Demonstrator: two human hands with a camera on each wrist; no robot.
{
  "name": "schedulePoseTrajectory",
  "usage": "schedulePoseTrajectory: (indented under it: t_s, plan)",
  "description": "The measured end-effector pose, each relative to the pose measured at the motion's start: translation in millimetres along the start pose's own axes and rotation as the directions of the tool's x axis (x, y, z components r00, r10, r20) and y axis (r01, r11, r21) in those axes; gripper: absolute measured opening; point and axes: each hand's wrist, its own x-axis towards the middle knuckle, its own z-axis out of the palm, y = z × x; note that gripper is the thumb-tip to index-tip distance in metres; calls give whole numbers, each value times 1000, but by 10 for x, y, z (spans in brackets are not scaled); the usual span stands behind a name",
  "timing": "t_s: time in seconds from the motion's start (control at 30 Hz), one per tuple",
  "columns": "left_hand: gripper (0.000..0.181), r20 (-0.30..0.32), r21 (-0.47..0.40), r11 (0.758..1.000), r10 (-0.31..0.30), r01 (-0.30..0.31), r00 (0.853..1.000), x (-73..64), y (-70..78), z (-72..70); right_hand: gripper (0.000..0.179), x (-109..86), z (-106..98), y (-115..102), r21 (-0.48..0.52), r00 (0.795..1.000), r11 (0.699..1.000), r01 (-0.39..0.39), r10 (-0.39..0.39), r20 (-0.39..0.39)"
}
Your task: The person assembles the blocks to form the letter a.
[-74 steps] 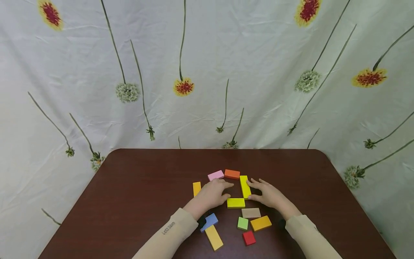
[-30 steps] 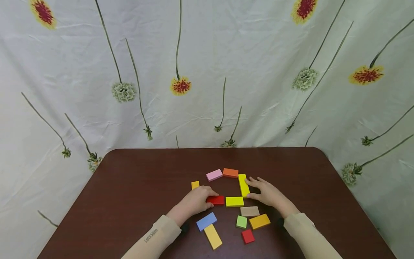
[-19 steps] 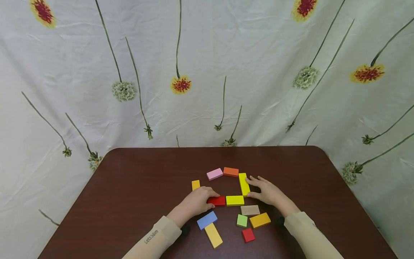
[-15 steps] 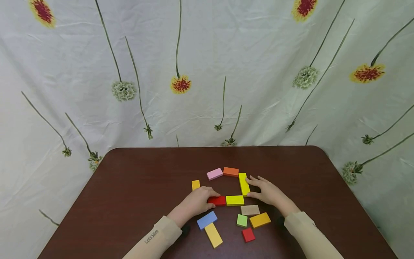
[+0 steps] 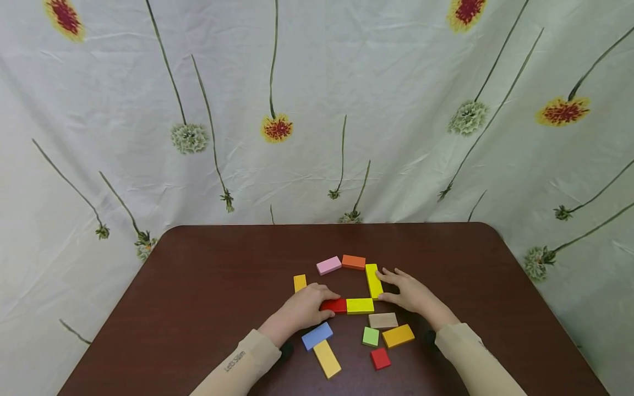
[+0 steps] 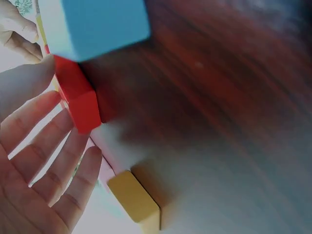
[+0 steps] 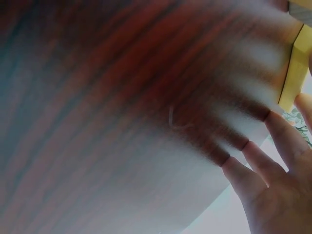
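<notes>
My left hand (image 5: 303,311) pinches a red block (image 5: 334,306), thumb along its near side and index finger on the far side. The red block's right end meets a short side of a yellow block (image 5: 360,306) lying flat. My right hand (image 5: 410,290) lies beside a longer yellow block (image 5: 373,281), index fingertip and thumb tip at its right side. In the right wrist view, other fingertips of my right hand (image 7: 273,180) rest on the table and part of the yellow block (image 7: 295,73) shows. The left wrist view shows the red block (image 6: 78,95) between thumb and fingers.
A pink block (image 5: 329,266) and an orange block (image 5: 354,262) lie behind. An amber block (image 5: 299,282) is partly hidden by my left hand. Nearer lie blue (image 5: 317,336), pale yellow (image 5: 327,359), beige (image 5: 383,321), green (image 5: 370,336), orange-yellow (image 5: 398,336) and small red (image 5: 381,358) blocks.
My left hand has drawn back from over the middle, holding the red block, then slid it slightly right until it meets the short yellow block. My right hand stays by the longer yellow block.
</notes>
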Motion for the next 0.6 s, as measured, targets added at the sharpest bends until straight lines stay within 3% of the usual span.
schedulePoseTrajectory:
  t_s: [0.37,0.6]
  plan:
    - [36,-4,57,998,29,-29,1000,202,162,31,65,-5,16,5,6,1000,1000,-13,13,-7]
    - [36,-2,71,997,22,-21,1000,243,237,62,65,0,0,-6,6,1000,1000,-15,15,-1]
